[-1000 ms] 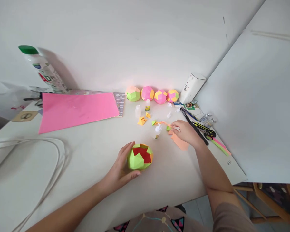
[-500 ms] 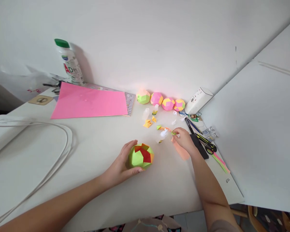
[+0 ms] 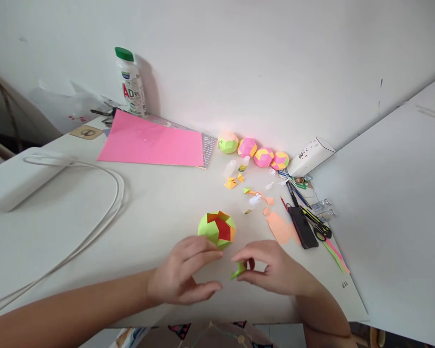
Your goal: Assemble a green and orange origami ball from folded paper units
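A small folded piece of green paper [image 3: 241, 268] is pinched between the thumb and fingers of my right hand [image 3: 271, 268], low over the front of the table. My left hand [image 3: 188, 270] faces it with thumb and fingers apart and nothing in them. Just behind my left hand sits a hollow paper ball [image 3: 210, 231], green outside with orange parts, its open top showing a red inside. Beyond it on the table stand a white-tipped glue bottle [image 3: 253, 200] and small folded orange paper pieces [image 3: 231, 182].
Several finished paper balls [image 3: 264, 157] line the wall. Left of them lies a pink sheet [image 3: 155, 142] before a green-capped bottle [image 3: 132, 84]. A white cable [image 3: 119, 188] loops at left. At right are peach paper [image 3: 281, 227], a black case [image 3: 303, 227] and scissors [image 3: 322, 233].
My left hand has let go of the paper ball and moved toward me. My right hand has brought the green paper piece from beside the glue bottle to the front. The view has shifted.
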Demonstrator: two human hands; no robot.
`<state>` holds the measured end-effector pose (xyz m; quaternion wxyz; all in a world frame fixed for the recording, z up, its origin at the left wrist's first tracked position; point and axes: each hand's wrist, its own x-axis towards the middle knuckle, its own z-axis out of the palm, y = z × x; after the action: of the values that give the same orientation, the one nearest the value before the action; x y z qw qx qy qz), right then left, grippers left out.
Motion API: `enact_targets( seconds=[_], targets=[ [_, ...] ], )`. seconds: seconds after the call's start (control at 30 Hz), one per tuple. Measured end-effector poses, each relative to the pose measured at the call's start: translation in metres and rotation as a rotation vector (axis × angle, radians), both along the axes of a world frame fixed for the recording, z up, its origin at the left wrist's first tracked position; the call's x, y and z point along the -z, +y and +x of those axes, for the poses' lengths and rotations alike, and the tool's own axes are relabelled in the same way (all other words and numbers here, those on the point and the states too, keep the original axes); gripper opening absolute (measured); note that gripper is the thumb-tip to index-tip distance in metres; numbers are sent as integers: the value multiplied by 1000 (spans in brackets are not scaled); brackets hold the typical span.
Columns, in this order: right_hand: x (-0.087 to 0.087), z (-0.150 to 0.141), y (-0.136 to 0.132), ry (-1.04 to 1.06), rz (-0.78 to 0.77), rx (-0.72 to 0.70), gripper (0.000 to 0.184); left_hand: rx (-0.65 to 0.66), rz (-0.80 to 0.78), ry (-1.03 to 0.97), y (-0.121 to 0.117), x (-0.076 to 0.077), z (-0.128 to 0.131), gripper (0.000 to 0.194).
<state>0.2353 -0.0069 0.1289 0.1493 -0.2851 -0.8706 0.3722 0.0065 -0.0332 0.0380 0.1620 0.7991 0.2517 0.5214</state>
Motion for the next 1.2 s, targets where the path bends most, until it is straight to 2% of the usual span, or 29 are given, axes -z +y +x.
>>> enact_targets(
  seconds=[0.07, 0.17, 0.23, 0.3, 0.37, 0.43, 0.47, 0.53, 0.6, 0.67, 0.7, 0.73, 0.8, 0.87, 0.97, 1.03, 1.1, 1.2],
  targets=[
    [12, -13, -8, -14, 15, -24, 13, 93, -95, -9, -7, -3, 6, 34],
    [25, -24, -15, -20, 97, 21, 9, 186, -366, -90, -11, -5, 13, 6],
    [26, -25, -16, -46, 114, 42, 12, 226, -495, -126, -10, -4, 16, 11],
    [21, -18, -12, -118, 42, -2, 17, 304, -559, -122, -9, -2, 17, 19],
    [11, -6, -2, -249, -78, -88, 25, 399, -616, -76, -7, -1, 17, 22],
    [4, 9, 14, -436, -111, -94, 34, 488, -683, -23, -7, 0, 18, 26],
    [3, 17, 23, -541, -80, -12, 34, 525, -719, -9, -7, 1, 18, 27],
    [9, 28, 41, -680, 52, 273, 29, 597, -822, -32, -7, 3, 18, 29],
    [25, 32, 59, -621, 176, 561, 40, 675, -986, -111, -7, 5, 19, 31],
    [48, 29, 76, -418, 193, 674, 64, 732, -1168, -221, -6, 8, 18, 33],
    [60, 27, 83, -293, 157, 684, 70, 749, -1240, -273, -6, 8, 18, 33],
    [71, 24, 89, -175, 106, 687, 70, 758, -1288, -317, -5, 8, 17, 34],
    [88, 19, 98, -104, 73, 675, 53, 774, -1336, -379, -4, 7, 16, 33],
    [93, 17, 101, -72, 54, 649, 40, 799, -1344, -408, -2, 4, 15, 32],
    [76, 20, 93, -36, 32, 601, 39, 816, -1349, -445, 0, 0, 14, 31],
    [52, 25, 80, -11, 31, 551, 42, 816, -1368, -451, 1, -1, 13, 31],
    [25, 29, 63, 141, 90, 476, 54, 817, -1385, -455, 2, -2, 11, 31],
    [-9, 34, 39, 181, 203, 343, 40, 822, -1400, -482, 2, -3, 10, 30]
  ],
)
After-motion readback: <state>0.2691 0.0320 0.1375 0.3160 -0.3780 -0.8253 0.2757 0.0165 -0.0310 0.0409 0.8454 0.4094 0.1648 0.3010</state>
